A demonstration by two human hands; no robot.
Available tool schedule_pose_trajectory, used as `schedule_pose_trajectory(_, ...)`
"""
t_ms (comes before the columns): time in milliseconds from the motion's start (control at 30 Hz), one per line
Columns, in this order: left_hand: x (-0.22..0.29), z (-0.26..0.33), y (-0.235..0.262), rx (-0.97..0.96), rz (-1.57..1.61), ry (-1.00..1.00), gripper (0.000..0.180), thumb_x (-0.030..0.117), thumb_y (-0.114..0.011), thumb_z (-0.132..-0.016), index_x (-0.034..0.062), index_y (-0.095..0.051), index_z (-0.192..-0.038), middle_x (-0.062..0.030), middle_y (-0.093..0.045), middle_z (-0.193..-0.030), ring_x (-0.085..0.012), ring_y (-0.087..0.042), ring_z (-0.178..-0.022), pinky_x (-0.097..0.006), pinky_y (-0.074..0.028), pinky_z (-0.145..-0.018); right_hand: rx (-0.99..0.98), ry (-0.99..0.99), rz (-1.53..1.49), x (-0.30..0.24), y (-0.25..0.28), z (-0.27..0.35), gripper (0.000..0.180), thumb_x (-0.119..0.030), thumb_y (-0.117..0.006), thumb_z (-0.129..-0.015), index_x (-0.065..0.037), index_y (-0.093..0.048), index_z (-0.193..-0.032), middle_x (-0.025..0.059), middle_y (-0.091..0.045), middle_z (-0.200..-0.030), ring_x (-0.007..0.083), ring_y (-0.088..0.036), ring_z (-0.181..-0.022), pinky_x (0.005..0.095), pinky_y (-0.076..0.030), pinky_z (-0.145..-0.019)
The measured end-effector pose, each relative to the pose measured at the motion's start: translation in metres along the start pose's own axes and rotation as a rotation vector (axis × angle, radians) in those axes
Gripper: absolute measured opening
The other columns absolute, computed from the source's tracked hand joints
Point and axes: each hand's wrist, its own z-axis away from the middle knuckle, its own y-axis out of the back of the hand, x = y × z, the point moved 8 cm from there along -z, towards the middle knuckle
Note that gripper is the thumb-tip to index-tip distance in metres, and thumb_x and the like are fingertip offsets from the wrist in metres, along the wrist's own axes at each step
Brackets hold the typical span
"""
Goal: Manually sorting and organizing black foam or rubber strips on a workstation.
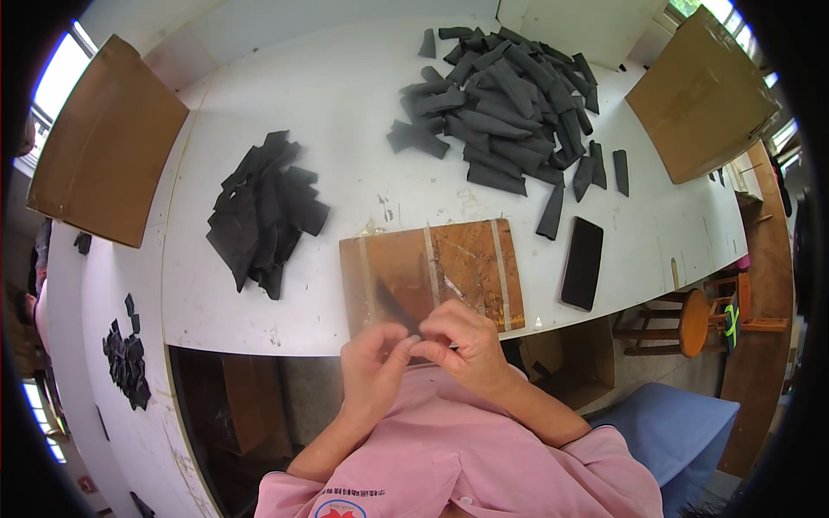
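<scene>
One dark piece (395, 306) pinched between my left hand (375, 358) and my right hand (467, 345)

I hold the dark piece in front of me, at the near edge of a brown wooden board (471, 250). My left thumb and fingers are drawn tightly together on its lower end. My right hand is just beside, its fingers curled and its thumb pressed in against the same end. The upper part slants away from me to the left, seen against the board; I cannot tell whether it touches the wood.

Three pale strips cross the board, which lies on a white table (363, 181) by its front edge. To its left is a pile of flat dark pieces (266, 216), overlapping one another. Farther back on the right is a larger heap of curled dark pieces (509, 108), with a few lying loose around it. A black phone (583, 263) lies to the right of the board.

One cardboard box (112, 147) stands at the left side, another box (701, 97) at the right. Beyond the table's right edge is a round wooden stool (693, 324). I am wearing a pink shirt (518, 449).
</scene>
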Motion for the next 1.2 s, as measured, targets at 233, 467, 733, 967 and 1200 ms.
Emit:
schedule_pose_trajectory(233, 0.022, 0.005, 0.005, 0.293, -0.471, -0.330, 0.008, 0.000, -0.058, -0.074, -0.0006, -0.056, -0.082, -0.0060, -0.057, -0.069, -0.0119, -0.056, -0.057, -0.023, -0.044, -0.047, 0.214, 0.213, 0.258, -0.018, -0.005, -0.002, 0.008, 0.000, -0.061, -0.066, -0.002, -0.054, -0.069, 0.0081, -0.046, -0.067, 0.0244, -0.048, -0.060, 0.0322, -0.040, -0.052)
schedule_pose_trajectory(467, -0.013, -0.018, -0.005, 0.030, 0.656, 0.292, 0.015, -0.007, -0.055, -0.072, 0.0005, -0.051, -0.085, -0.0044, -0.053, -0.063, -0.0024, -0.036, -0.039, -0.017, -0.026, -0.033, 0.107, -0.201, -0.209, 0.036, -0.005, -0.007, 0.010, 0.007, -0.055, -0.070, 0.002, -0.059, -0.078, 0.0049, -0.053, -0.073, 0.0151, -0.053, -0.061, 0.0252, -0.043, -0.054)
schedule_pose_trajectory(733, -0.019, -0.022, 0.008, 0.208, 0.095, 0.012, 0.025, -0.011, -0.045, -0.066, -0.0037, -0.055, -0.087, -0.0063, -0.055, -0.075, -0.0109, -0.052, -0.069, -0.022, -0.043, -0.063, -0.193, -0.681, -1.346, 0.044, -0.060, 0.015, 0.007, -0.011, -0.056, -0.080, -0.004, -0.056, -0.081, 0.0002, -0.050, -0.069, 0.0085, -0.041, -0.057, 0.0222, -0.034, -0.053)
schedule_pose_trajectory(967, 0.004, -0.005, -0.033, -0.358, 0.910, 0.400, 0.026, -0.006, -0.052, -0.075, -0.0009, -0.049, -0.100, -0.0053, -0.054, -0.068, -0.0024, -0.033, -0.037, -0.015, -0.026, -0.034, -0.098, -0.556, -1.013, 0.059, -0.034, 0.010, 0.012, -0.015, -0.052, -0.084, -0.005, -0.053, -0.077, -0.0028, -0.047, -0.069, 0.0053, -0.043, -0.062, 0.0174, -0.036, -0.058)
schedule_pose_trajectory(1200, 0.054, 0.006, -0.025, -0.175, 0.303, 0.016, 0.027, -0.006, -0.058, -0.075, -0.0029, -0.048, -0.100, -0.0046, -0.050, -0.076, -0.0034, -0.044, -0.052, -0.014, -0.036, -0.044, -0.088, -0.113, -1.052, 0.007, 0.001, -0.008, 0.009, -0.009, -0.054, -0.083, -0.001, -0.054, -0.080, 0.0027, -0.049, -0.088, 0.0088, -0.047, -0.075, 0.0226, -0.039, -0.066)
